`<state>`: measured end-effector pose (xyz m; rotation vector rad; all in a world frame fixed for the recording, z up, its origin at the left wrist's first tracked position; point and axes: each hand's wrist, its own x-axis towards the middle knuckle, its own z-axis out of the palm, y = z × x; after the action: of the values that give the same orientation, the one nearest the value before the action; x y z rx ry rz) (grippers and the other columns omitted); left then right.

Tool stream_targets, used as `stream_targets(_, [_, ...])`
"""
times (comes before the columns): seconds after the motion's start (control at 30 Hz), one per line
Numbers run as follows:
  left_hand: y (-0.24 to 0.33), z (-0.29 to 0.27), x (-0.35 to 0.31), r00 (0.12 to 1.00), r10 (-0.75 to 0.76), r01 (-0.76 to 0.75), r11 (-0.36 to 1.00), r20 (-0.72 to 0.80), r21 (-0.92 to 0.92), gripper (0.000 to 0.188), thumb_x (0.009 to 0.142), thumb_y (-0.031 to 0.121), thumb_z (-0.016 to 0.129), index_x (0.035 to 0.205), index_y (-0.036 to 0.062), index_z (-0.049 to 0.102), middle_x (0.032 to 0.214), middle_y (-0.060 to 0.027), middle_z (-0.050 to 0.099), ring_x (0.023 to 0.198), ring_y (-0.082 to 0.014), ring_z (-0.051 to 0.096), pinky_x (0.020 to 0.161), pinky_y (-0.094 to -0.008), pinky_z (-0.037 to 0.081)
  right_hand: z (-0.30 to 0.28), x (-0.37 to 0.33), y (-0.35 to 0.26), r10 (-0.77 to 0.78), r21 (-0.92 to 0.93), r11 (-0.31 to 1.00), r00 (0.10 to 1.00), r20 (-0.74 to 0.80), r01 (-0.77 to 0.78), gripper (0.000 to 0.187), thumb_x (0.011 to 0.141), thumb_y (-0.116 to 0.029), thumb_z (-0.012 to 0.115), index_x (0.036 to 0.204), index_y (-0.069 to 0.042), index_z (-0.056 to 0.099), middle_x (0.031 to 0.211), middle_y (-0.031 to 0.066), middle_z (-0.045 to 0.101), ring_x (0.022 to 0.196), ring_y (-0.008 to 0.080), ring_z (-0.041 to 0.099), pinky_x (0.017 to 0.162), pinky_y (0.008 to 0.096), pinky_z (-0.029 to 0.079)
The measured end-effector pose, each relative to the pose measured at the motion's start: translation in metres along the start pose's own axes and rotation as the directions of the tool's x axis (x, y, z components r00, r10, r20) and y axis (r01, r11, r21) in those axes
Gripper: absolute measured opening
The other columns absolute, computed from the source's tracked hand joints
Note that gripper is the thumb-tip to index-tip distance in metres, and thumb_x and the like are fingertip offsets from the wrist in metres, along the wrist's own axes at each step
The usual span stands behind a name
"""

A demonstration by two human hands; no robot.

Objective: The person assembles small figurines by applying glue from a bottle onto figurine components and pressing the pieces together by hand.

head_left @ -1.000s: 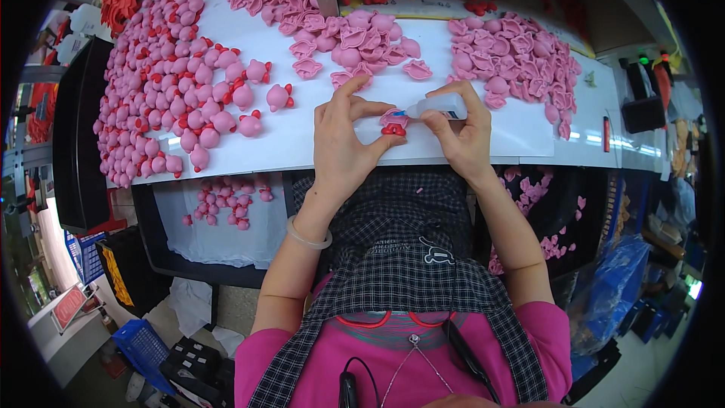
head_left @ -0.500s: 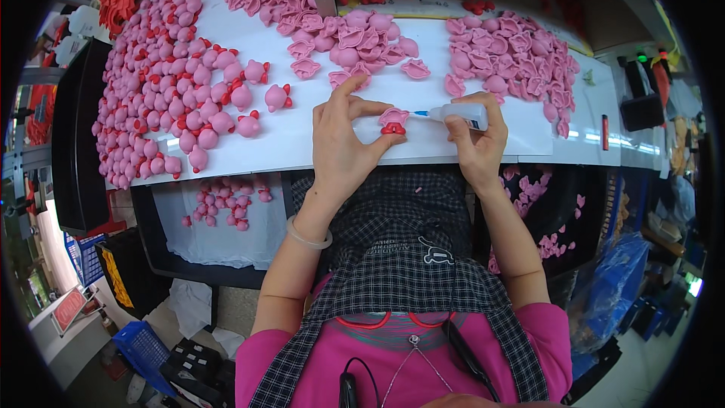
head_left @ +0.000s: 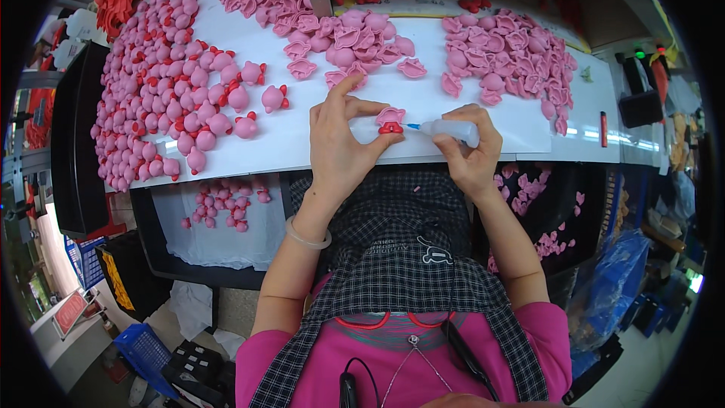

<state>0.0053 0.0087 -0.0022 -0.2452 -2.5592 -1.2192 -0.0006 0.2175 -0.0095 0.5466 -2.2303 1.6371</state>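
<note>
Between the thumb and a finger of my left hand (head_left: 337, 132) is a small hollow pink shell with a red piece (head_left: 390, 122) at its lower edge. Its open side shows, rim visible. My right hand (head_left: 477, 153) grips a white squeeze bottle (head_left: 455, 131) lying sideways, its thin blue nozzle pointing left. The nozzle tip is at the right side of the red piece; whether it touches I cannot tell. Both hands are just above the front part of the white table (head_left: 279, 145).
Round pink pieces with red parts (head_left: 162, 98) cover the table's left side. Hollow pink shells lie in piles at the back middle (head_left: 351, 41) and back right (head_left: 513, 53). A lined tray (head_left: 181, 245) below the edge holds more pieces. A red stick (head_left: 603, 129) lies at right.
The bottle's nozzle has moved down from the pink shell's upper part to beside the red piece, and the bottle now tilts differently. My left hand has shifted only slightly.
</note>
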Motion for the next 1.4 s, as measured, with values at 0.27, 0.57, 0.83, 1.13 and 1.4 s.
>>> stream_targets(0.27, [-0.005, 0.001, -0.003, 1.000, 0.002, -0.002, 1.000, -0.015, -0.031, 0.087, 0.065, 0.020, 0.092, 0.138, 0.0060, 0.046, 0.099, -0.0001, 0.075, 0.103, -0.0196, 0.062, 0.098, -0.0350, 0.038, -0.017, 0.016, -0.005, 0.331, 0.064, 0.941, 0.943, 0.034, -0.332, 0.028, 0.084, 0.002, 0.073, 0.106, -0.001, 0.056, 0.105, 0.0090, 0.064, 0.091, 0.0133, 0.059, 0.073, 0.0251, 0.050])
stream_targets(0.57, [-0.004, 0.002, -0.004, 0.999, 0.033, -0.033, 0.999, -0.008, -0.028, 0.083, 0.068, 0.023, 0.089, 0.137, 0.0044, 0.045, 0.104, 0.0004, 0.073, 0.108, -0.0215, 0.059, 0.095, -0.0370, 0.039, -0.018, 0.051, -0.010, 0.153, -0.486, 0.873, 0.972, 0.177, -0.049, 0.024, 0.086, -0.009, 0.073, 0.107, -0.001, 0.067, 0.104, 0.0089, 0.066, 0.096, 0.0214, 0.066, 0.084, 0.0325, 0.051])
stream_targets(0.83, [-0.006, -0.003, -0.006, 0.998, 0.055, -0.056, 0.998, -0.030, -0.022, 0.084, 0.067, 0.021, 0.091, 0.136, 0.0066, 0.047, 0.104, 0.0007, 0.075, 0.106, -0.0192, 0.062, 0.097, -0.0350, 0.038, -0.019, 0.044, -0.010, 0.166, -0.437, 0.899, 0.949, 0.269, -0.033, 0.026, 0.082, -0.009, 0.078, 0.106, -0.002, 0.069, 0.097, 0.0085, 0.070, 0.091, 0.0222, 0.068, 0.081, 0.0314, 0.051])
stream_targets(1.13, [-0.008, 0.002, -0.003, 0.998, 0.051, -0.052, 0.998, -0.025, -0.029, 0.082, 0.067, 0.020, 0.089, 0.136, 0.0059, 0.046, 0.105, 0.0009, 0.075, 0.105, -0.0196, 0.061, 0.096, -0.0348, 0.038, 0.013, 0.040, -0.015, 0.088, -0.040, 0.996, 0.927, 0.364, -0.079, 0.026, 0.077, -0.003, 0.080, 0.102, -0.002, 0.071, 0.104, 0.0078, 0.068, 0.086, 0.0151, 0.059, 0.074, 0.0266, 0.047])
stream_targets(1.4, [-0.007, 0.003, -0.008, 0.995, 0.081, -0.085, 0.995, -0.064, -0.060, 0.078, 0.069, 0.015, 0.085, 0.136, 0.0049, 0.046, 0.105, 0.0011, 0.074, 0.106, -0.0210, 0.061, 0.096, -0.0371, 0.039, 0.019, 0.035, -0.016, 0.099, -0.136, 0.989, 0.924, 0.370, -0.051, 0.024, 0.080, -0.001, 0.077, 0.102, 0.000, 0.068, 0.104, 0.0082, 0.066, 0.092, 0.0162, 0.061, 0.079, 0.0277, 0.048])
